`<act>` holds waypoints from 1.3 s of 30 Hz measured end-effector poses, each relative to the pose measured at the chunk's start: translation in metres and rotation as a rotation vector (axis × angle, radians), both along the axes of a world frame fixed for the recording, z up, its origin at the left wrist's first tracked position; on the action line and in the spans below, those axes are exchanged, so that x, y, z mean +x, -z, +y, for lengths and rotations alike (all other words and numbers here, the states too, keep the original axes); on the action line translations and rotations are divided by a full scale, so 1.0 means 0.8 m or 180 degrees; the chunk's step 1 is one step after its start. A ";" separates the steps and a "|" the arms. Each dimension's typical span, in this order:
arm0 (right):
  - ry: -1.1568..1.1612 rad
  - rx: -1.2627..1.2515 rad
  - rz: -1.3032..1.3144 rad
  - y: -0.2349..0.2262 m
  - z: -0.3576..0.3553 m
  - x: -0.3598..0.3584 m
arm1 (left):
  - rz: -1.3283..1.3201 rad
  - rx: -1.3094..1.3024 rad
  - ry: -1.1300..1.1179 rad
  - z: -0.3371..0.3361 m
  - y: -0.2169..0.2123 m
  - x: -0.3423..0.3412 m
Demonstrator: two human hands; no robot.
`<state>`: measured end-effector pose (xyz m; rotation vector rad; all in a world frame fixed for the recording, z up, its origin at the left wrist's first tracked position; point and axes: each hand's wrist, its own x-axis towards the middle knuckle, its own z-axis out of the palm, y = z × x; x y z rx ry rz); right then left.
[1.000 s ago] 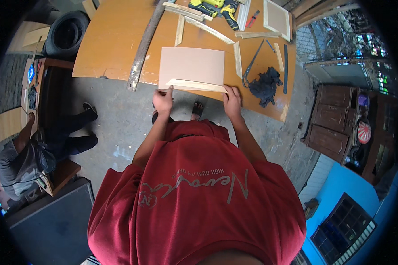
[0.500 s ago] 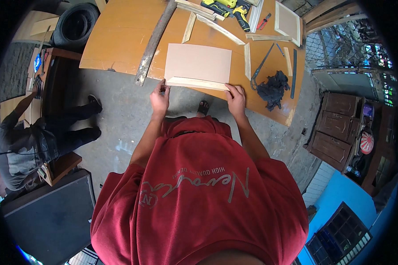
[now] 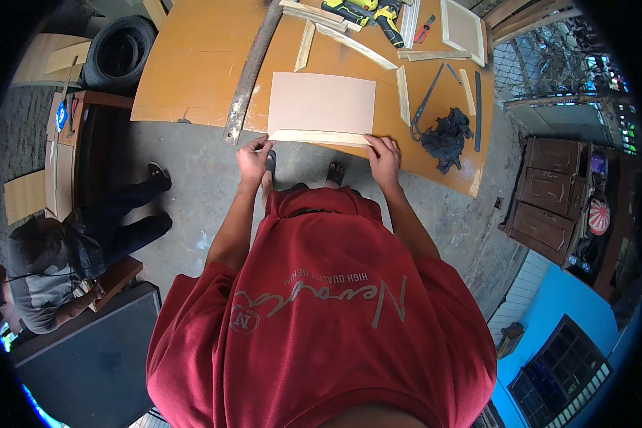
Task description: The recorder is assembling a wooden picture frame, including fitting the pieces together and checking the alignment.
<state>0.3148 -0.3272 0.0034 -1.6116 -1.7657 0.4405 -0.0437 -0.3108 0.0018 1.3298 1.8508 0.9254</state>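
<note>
A pale wooden strip (image 3: 319,137) with mitred ends lies along the near edge of a flat pinkish-tan board (image 3: 322,100). Pinched at the strip's left end is my left hand (image 3: 253,161), thumb and fingers closed at the corner. My right hand (image 3: 384,158) grips the opposite end, its fingertips resting on the wood. Board and strip lie at the front edge of an orange-brown table (image 3: 192,75). Further mitred strips lie behind and to the right, among them a long slanting strip (image 3: 357,47) and an upright strip (image 3: 403,95).
A rusty metal bar (image 3: 253,71) crosses the table at left. To the right lie a hacksaw (image 3: 426,103), a black cloth (image 3: 447,139) and a finished-looking frame (image 3: 464,32). Yellow-black drills (image 3: 386,23) sit at the back. Another person (image 3: 64,264) is at far left beside a wooden cabinet (image 3: 96,150).
The strip has turned slightly and sits a little more level along the board's near edge, both hands still at its ends. My left foot has come into view. The other person's arm has drawn back.
</note>
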 end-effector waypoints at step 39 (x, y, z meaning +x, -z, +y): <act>0.0477 0.0114 -0.0107 0.003 -0.039 0.030 | 0.0747 0.0747 0.1097 0.020 0.004 0.006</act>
